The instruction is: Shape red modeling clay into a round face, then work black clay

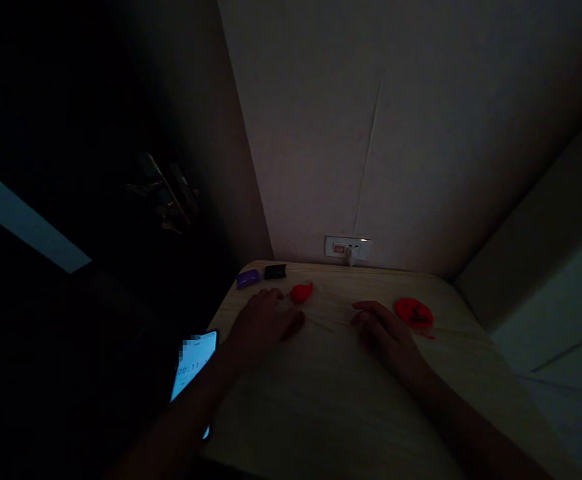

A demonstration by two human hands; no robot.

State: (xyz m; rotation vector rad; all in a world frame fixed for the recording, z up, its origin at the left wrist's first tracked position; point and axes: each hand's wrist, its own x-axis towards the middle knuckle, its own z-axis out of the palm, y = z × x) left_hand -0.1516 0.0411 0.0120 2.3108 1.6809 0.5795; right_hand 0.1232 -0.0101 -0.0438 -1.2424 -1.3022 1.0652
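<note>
Over the wooden table my left hand (265, 323) is open, its thumb apart from its fingers and its fingertips close beside a red lump (301, 293) that looks like modelling clay. Dim light hides whether they touch. My right hand (383, 333) hovers or rests to the right, fingers loosely bent and apart, with nothing visible in it. Between the hands lies a thin pale stick (319, 325), near a faint see-through patch that I cannot make out. Right of my right hand is a flat red disc (413, 313) with dark marks, and a small red strip (425, 335) beside it.
A purple packet (248, 279) and a black packet (275, 271) lie at the back left of the table (321, 413). A lit phone (195, 363) is at the left edge, partly behind my left arm. A wall socket (348, 248) holds a plug. A door handle (158, 177) shows at left.
</note>
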